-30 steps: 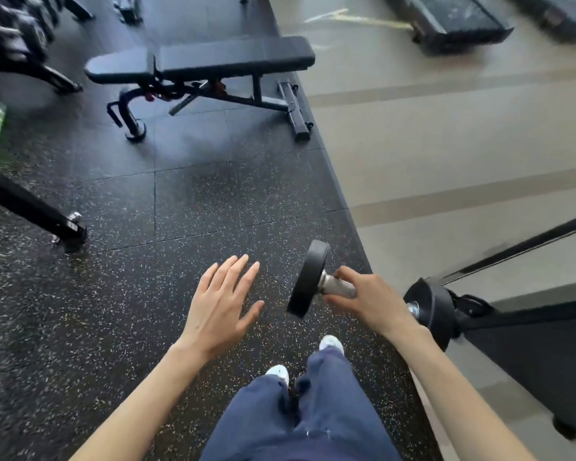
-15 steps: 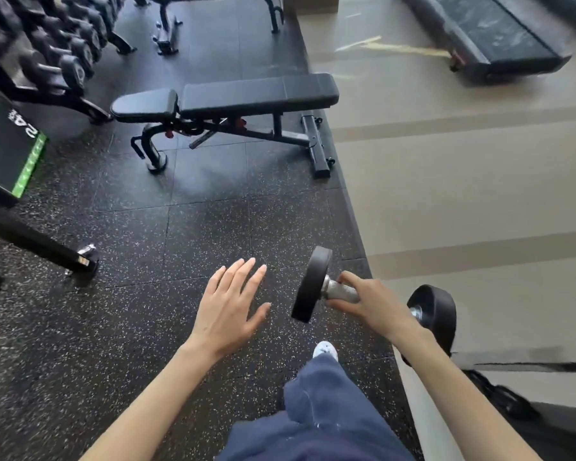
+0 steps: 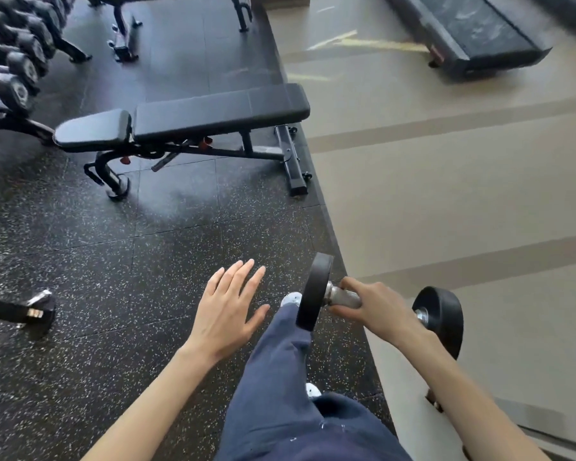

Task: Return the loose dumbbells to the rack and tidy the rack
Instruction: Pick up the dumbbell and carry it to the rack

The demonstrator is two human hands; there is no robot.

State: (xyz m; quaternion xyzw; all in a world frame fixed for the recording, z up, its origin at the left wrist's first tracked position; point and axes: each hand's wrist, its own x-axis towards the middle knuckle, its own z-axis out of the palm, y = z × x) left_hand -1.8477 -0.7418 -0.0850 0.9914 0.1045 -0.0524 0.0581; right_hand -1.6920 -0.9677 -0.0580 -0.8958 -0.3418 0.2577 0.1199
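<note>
Black rubber gym flooring (image 3: 113, 294) flecked with pale specks fills the near and far ground on the left, ending in a straight edge against a smooth beige floor (image 3: 446, 194) crossed by darker tan stripes.

A person stands near that edge, seen from above, both bare forearms reaching forward. The right hand (image 3: 376, 307) is curled round the silver handle of a round-headed black dumbbell (image 3: 343, 297) and holds it off the floor, roughly level. One black head juts out on the inner side of the hand, just over the person's raised knee; the other head shows beyond the wrist on the outer side, over the beige floor.

The left hand (image 3: 226, 311) holds nothing. It hovers palm down over the rubber flooring with fingers straight and slightly spread, beside the dumbbell's inner head but not touching it.

Below the hands are navy trousers (image 3: 280, 377), and two white shoe tips (image 3: 291, 299) peek out from behind the leg.

Ahead of both hands, an adjustable weight bench (image 3: 213, 114) with black padding stands crosswise on the rubber. Far ahead of the left hand and off to its outer side, the dumbbell rack (image 3: 75, 54) holds rows of dark dumbbells (image 3: 20, 91); it is well apart from the carried one. Far ahead of the right hand, a treadmill (image 3: 473, 31) sits on the beige floor. Out past the left hand, a black equipment foot (image 3: 30, 311) rests on the rubber.
</note>
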